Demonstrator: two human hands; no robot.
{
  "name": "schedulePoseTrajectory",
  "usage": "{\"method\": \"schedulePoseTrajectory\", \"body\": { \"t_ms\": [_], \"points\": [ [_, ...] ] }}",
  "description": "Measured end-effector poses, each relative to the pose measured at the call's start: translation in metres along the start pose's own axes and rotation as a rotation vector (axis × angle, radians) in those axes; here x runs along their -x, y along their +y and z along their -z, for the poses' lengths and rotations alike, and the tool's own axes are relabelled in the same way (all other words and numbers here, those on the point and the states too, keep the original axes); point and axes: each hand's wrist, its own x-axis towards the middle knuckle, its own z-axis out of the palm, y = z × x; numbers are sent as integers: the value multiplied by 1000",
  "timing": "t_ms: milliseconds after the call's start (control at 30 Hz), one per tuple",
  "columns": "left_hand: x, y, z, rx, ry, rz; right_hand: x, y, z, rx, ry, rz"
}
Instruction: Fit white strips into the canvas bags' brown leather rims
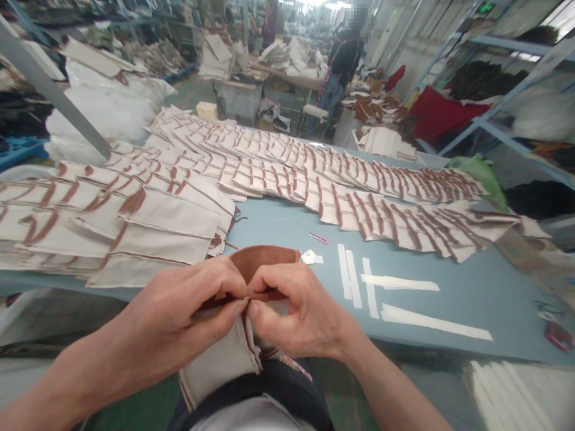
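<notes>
My left hand (179, 314) and my right hand (296, 311) meet at the table's front edge, above my lap. Both pinch a sewn cream fabric piece (215, 365) with brown trim. Its brown, suede-like band (265, 258) curves up behind my fingers, and the cream part hangs below them. The exact spot under my fingertips is partly hidden. Just beyond my right hand lies a small folded white scrap (309, 257). A slim pink tool (318, 238) rests farther back on the table.
Overlapping cream pieces with brown trim (166, 224) pile up at left, and long rows of them (287, 182) cross the blue table (278, 224). White strips (404, 282) lie at right. A person (344, 63) stands in the background. Shelving (503, 129) flanks the right side.
</notes>
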Motion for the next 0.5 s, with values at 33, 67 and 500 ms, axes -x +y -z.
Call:
{"method": "schedulePoseTrajectory", "body": {
  "t_ms": [33, 67, 500],
  "points": [
    [2, 0, 0, -7, -8, -38, 1, 0, 1, -53, -39, -22],
    [4, -1, 0, -15, -23, -81, 1, 1, 2, -109, -82, -42],
    [10, -10, 6, -182, -71, -335, -3, 25, -3, -707, -356, -502]
  ]
}}
